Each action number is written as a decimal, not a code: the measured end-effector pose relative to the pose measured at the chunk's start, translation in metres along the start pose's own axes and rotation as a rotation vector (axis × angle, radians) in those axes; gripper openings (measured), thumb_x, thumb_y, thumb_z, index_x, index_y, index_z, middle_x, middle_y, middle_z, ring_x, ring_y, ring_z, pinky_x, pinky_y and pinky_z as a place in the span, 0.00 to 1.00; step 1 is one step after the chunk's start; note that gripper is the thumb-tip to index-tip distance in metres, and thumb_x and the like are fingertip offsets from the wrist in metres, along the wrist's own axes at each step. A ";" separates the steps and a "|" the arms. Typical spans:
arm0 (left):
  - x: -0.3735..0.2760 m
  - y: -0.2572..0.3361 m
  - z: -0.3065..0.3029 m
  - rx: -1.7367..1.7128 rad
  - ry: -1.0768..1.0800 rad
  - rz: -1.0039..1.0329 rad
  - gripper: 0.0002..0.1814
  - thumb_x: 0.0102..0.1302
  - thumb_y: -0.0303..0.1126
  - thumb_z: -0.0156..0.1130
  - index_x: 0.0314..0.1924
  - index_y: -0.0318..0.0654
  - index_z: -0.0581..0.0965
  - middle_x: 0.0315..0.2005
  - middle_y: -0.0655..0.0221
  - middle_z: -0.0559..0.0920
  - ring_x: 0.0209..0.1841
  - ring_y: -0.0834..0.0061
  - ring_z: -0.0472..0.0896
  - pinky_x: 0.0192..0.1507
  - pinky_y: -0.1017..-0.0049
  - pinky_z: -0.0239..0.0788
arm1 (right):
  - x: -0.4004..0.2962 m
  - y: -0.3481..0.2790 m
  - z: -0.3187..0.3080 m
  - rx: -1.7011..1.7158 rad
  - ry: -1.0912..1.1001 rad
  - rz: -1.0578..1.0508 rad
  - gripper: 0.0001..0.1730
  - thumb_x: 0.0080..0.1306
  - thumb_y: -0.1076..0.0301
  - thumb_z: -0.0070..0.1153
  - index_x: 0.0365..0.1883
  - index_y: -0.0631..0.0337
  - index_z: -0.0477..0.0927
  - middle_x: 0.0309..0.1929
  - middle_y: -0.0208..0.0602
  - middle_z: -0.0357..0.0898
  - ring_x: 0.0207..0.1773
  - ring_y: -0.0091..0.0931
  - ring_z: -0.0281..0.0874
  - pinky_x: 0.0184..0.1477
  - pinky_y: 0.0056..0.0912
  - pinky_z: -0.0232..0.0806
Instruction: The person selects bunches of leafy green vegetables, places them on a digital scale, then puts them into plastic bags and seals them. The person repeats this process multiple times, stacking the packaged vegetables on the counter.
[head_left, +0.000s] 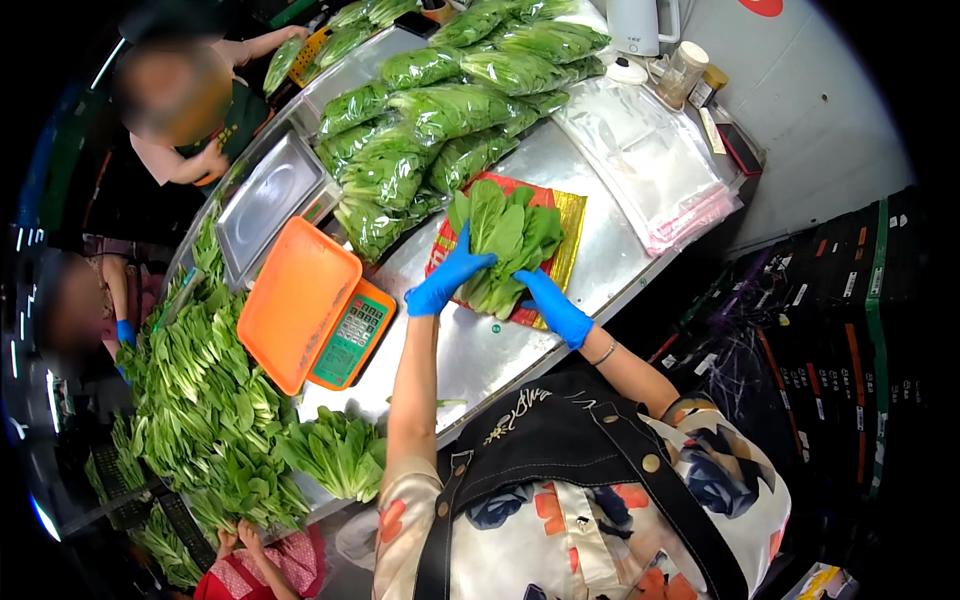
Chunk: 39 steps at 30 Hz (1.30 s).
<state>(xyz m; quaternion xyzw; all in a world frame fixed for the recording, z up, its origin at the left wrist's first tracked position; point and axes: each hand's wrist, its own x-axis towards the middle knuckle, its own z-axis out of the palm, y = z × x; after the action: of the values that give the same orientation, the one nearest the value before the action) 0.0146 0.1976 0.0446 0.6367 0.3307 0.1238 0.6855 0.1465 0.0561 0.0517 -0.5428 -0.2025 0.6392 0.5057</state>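
Observation:
A bunch of leafy greens (504, 240) lies on a red and gold printed sheet (571, 225) on the metal table. My left hand (452, 270), in a blue glove, rests against the bunch's left side with thumb and fingers spread. My right hand (556, 304), also gloved in blue, is at the lower right of the bunch, near its stems; some of its fingers are hidden, so its hold is unclear. To the left stands an orange scale (300, 304) with a keypad. Bagged greens (450, 112) are piled beyond the bunch.
Clear plastic bags (637, 150) lie stacked at the right, near a kettle (634, 26) and a jar (682, 75). A metal-tray scale (271, 202) and heaped loose greens (202, 382) occupy the left. Co-workers stand along the far left and lower left edges. Dark crates (825, 322) stand right.

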 end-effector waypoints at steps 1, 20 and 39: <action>-0.002 -0.001 0.004 -0.022 0.084 -0.043 0.55 0.54 0.37 0.67 0.68 0.29 0.38 0.64 0.53 0.58 0.64 0.69 0.60 0.64 0.74 0.53 | 0.007 0.011 -0.010 0.079 -0.048 0.017 0.28 0.69 0.55 0.38 0.65 0.56 0.57 0.61 0.36 0.64 0.61 0.30 0.64 0.58 0.44 0.60; -0.002 -0.020 0.049 0.592 0.363 0.184 0.62 0.35 0.45 0.76 0.67 0.37 0.49 0.55 0.53 0.71 0.53 0.54 0.73 0.52 0.63 0.67 | 0.020 -0.013 -0.121 -1.721 -0.345 -0.985 0.17 0.55 0.66 0.52 0.45 0.51 0.78 0.45 0.37 0.72 0.56 0.34 0.66 0.65 0.47 0.50; 0.009 -0.041 0.035 0.669 0.307 -0.257 0.24 0.61 0.39 0.54 0.57 0.37 0.69 0.50 0.48 0.74 0.51 0.54 0.75 0.52 0.62 0.65 | 0.120 -0.091 -0.037 -1.495 -0.803 -1.503 0.33 0.57 0.65 0.52 0.63 0.46 0.63 0.64 0.41 0.60 0.67 0.38 0.56 0.67 0.55 0.42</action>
<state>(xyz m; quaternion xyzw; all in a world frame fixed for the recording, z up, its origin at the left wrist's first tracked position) 0.0325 0.1684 0.0018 0.7527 0.5284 0.0162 0.3924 0.2306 0.1858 0.0543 -0.2054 -0.9560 0.0202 0.2087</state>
